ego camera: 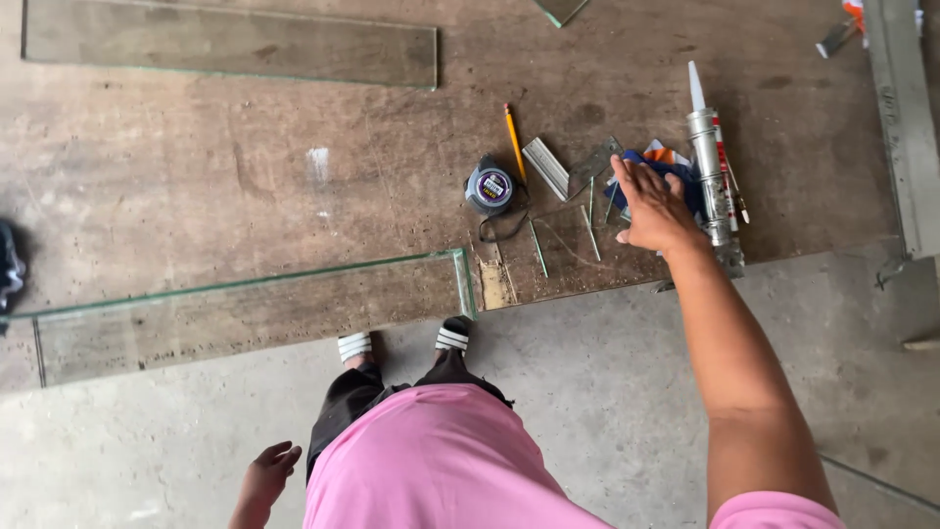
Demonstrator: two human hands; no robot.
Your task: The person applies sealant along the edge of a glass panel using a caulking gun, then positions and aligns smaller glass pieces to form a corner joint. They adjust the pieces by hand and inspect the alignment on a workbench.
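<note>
My right hand (654,208) reaches down to the brown board (294,186) on the floor, fingers spread, resting on a blue, orange and white cloth (666,159). A metal caulking gun (713,167) with a white nozzle lies just right of it. Left of the hand lie thin glass strips (590,223), a small glass offcut (587,168), a short metal profile (545,168), a yellow pencil (514,142) and a tape measure (490,187). My left hand (266,475) hangs by my side, holding nothing, fingers loosely apart.
An open glass box (245,313) overhangs the board's near edge by my sandalled feet (401,343). A long glass pane (230,44) lies at the far left. A metal bar (906,118) runs along the right. Concrete floor lies below.
</note>
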